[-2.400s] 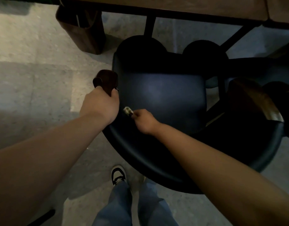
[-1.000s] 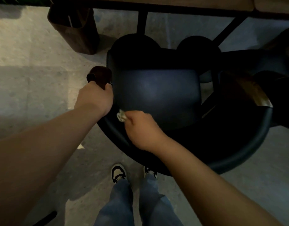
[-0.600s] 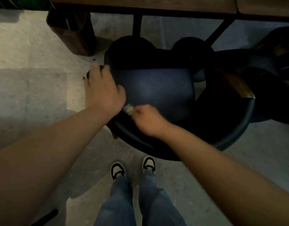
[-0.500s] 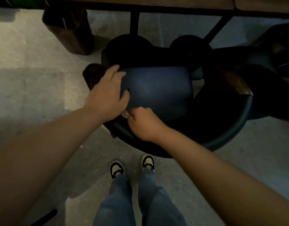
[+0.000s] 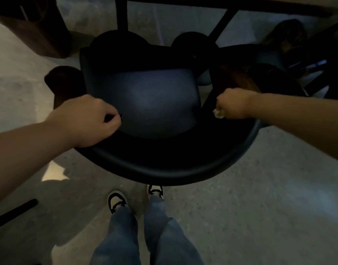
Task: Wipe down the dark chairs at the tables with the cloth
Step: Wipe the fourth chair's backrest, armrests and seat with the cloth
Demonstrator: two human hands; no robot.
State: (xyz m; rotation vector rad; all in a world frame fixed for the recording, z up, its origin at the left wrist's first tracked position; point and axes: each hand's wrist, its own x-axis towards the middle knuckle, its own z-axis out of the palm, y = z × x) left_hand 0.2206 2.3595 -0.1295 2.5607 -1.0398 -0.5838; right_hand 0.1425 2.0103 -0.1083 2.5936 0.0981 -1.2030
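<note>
A dark chair [image 5: 149, 104] with a curved backrest [image 5: 173, 169] and brown wooden armrests stands right in front of me, pushed toward the table. My left hand [image 5: 88, 119] grips the left end of the backrest, just behind the left armrest [image 5: 66, 83]. My right hand [image 5: 234, 103] is closed on a small pale cloth [image 5: 218, 112] and presses it against the inside of the backrest at the right, beside the right armrest [image 5: 238, 77]. Only a bunched corner of the cloth shows below my fist.
Black table legs [image 5: 121, 14] rise behind the chair under the table edge. A brown wooden block [image 5: 36, 27] stands at the back left. Another dark chair [image 5: 290, 54] sits close on the right. My feet [image 5: 117, 201] stand on grey concrete floor behind the backrest.
My right hand has carried the cloth from the left side of the backrest across to the right side. My left hand lifted off the left armrest and took hold of the backrest's left end.
</note>
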